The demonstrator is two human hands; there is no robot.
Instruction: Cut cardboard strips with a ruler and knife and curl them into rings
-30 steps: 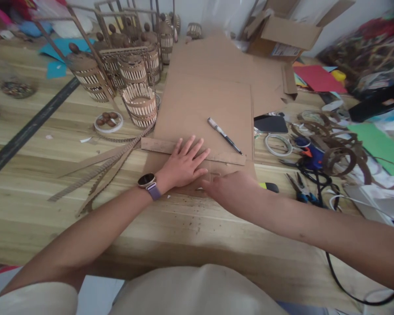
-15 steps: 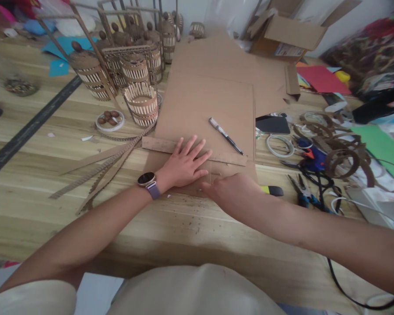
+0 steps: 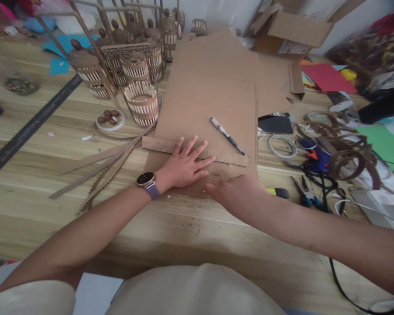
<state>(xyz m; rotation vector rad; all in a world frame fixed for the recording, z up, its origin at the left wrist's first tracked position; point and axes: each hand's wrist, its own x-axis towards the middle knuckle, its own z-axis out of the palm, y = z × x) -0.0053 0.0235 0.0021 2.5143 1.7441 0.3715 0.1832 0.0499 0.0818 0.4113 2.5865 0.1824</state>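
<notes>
So the left hand is spread wide, palm down, fingers fanned across the long, narrow brown cardboard strip, which lies across the big flat tan cardboard sheet on the pale wooden surface. It's pressing, not gripping. The right hand is curled over the cardboard near its front edge, fingers bent in; there's a tiny pale glint by the tips, but I can't tell whether they've got hold of anything.

My two cents: spread the left palm's weight evenly so the strip can't swivel, tuck that thumb well away from the right fingers, and make small, steady right-hand moves. The slim black-and-silver pen touching or nearly touching the strip could get nudged, imo.
</notes>
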